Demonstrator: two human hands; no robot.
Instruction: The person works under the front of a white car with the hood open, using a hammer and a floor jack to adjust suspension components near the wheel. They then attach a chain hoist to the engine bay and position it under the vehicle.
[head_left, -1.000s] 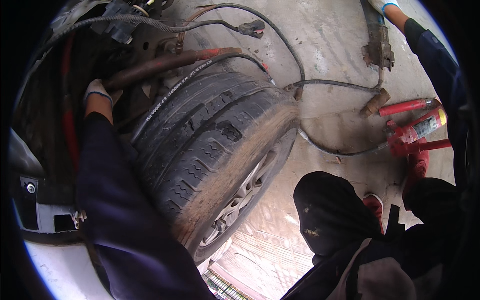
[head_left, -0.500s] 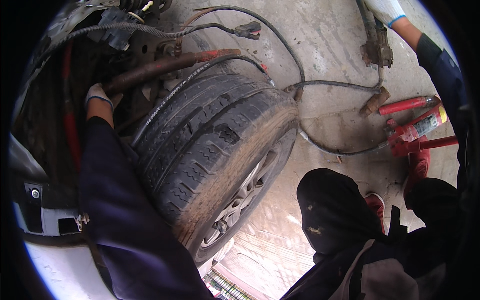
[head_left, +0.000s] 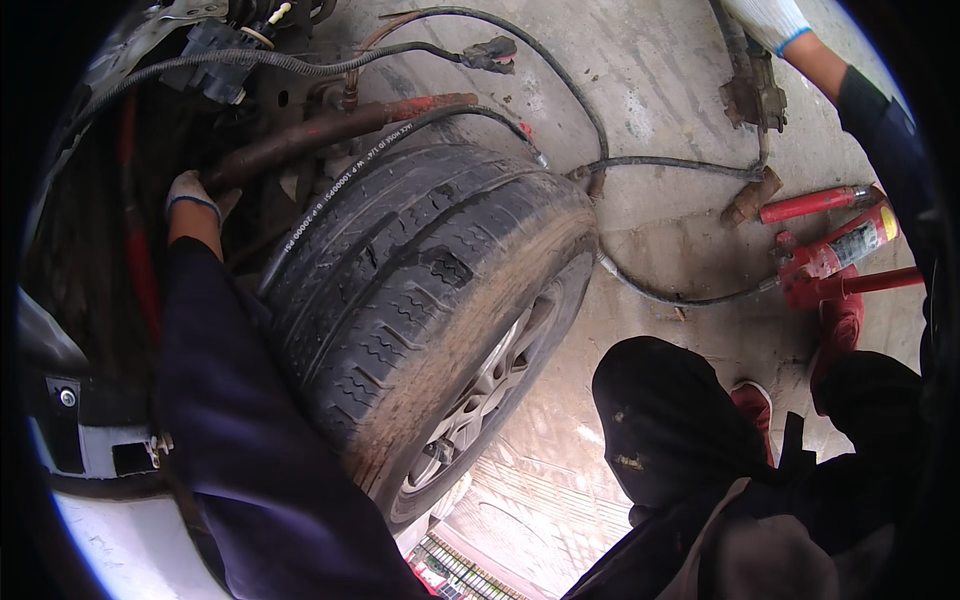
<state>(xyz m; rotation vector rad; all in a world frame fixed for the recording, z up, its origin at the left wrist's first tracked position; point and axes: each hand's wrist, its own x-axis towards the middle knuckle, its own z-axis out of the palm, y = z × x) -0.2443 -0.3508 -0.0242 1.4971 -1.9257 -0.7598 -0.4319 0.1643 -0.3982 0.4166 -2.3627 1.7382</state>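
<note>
At the left, inside the wheel well, my left hand [head_left: 192, 192] in a white knit glove is closed around the lower end of a rusty brown tube [head_left: 300, 143]. The tube's far part is red and reaches over the top of a worn tire [head_left: 430, 270]. A black hose [head_left: 340, 187] runs between tube and tire. My right hand [head_left: 768, 22], also gloved, is at the upper right corner beside a rusty metal bracket [head_left: 755, 98] with a dark bar. The picture's edge cuts off its fingers, so its grip is hidden.
Right of the tire, black hoses [head_left: 600, 120] lie across the concrete floor. A red hydraulic pump [head_left: 845, 250] and a red cylinder [head_left: 808, 205] lie near my red shoes [head_left: 752, 410]. A corrugated cable [head_left: 300, 66] and a grey plastic part [head_left: 215, 62] hang at the upper left.
The view has shifted slightly. Both hands keep their places, the left at the tube's lower end and the right beside the bracket.
</note>
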